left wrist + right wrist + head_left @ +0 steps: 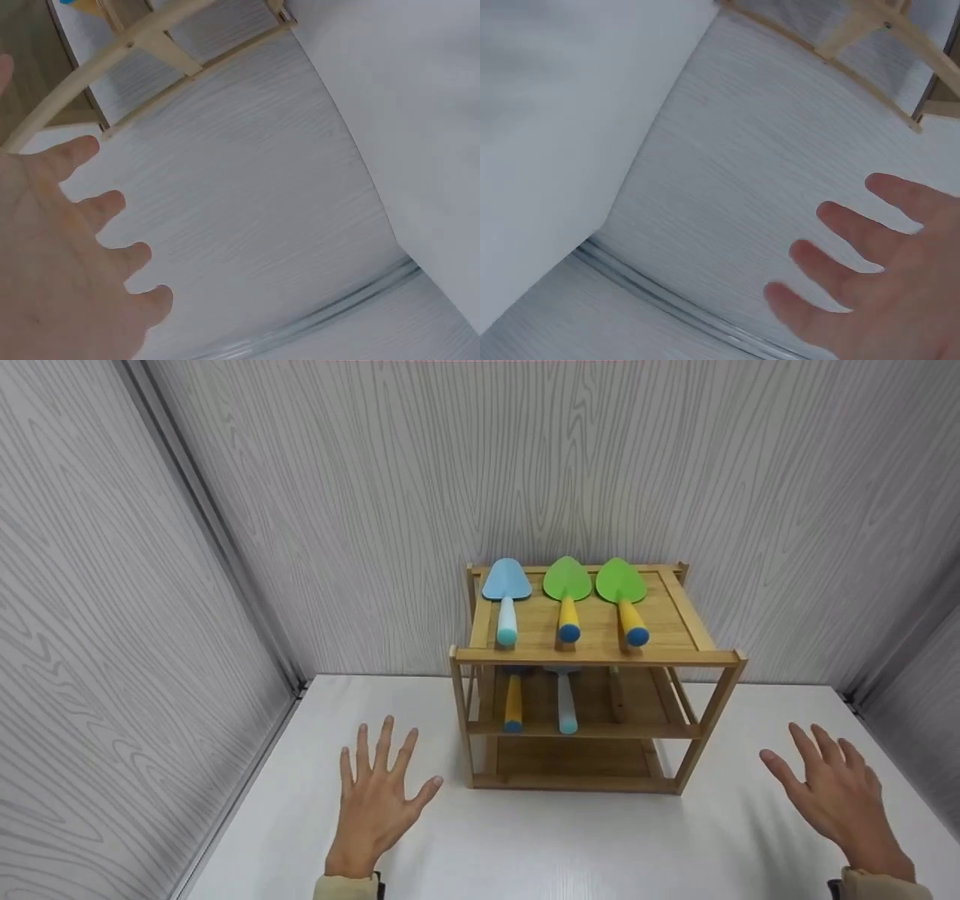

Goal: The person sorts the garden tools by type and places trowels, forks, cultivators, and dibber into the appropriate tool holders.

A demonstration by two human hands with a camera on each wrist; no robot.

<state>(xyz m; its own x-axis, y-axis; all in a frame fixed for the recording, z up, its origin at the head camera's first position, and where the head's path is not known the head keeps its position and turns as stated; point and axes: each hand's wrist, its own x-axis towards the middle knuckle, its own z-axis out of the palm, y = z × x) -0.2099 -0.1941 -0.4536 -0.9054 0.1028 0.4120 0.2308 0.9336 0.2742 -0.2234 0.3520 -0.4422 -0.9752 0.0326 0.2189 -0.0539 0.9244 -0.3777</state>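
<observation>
My left hand (376, 810), fingers spread and holding nothing, is over the white table left of a wooden shelf rack (600, 657). On the rack's other side my right hand (841, 802) is likewise extended with nothing in it. The top shelf bears a light-blue trowel (507, 579) and two green trowels with yellow handles, one in the middle (568, 579) and one at the right (621, 580). On the middle shelf lie a yellow-handled tool (514, 703) and a pale-handled one (567, 703), their heads mostly hidden under the top shelf.
The rack stands on the white table (555, 840) close to the grey wood-grain back wall (360, 510). Side panels rise at left (97, 585) and right. A thin brown piece (616, 695) lies on the middle shelf's right part.
</observation>
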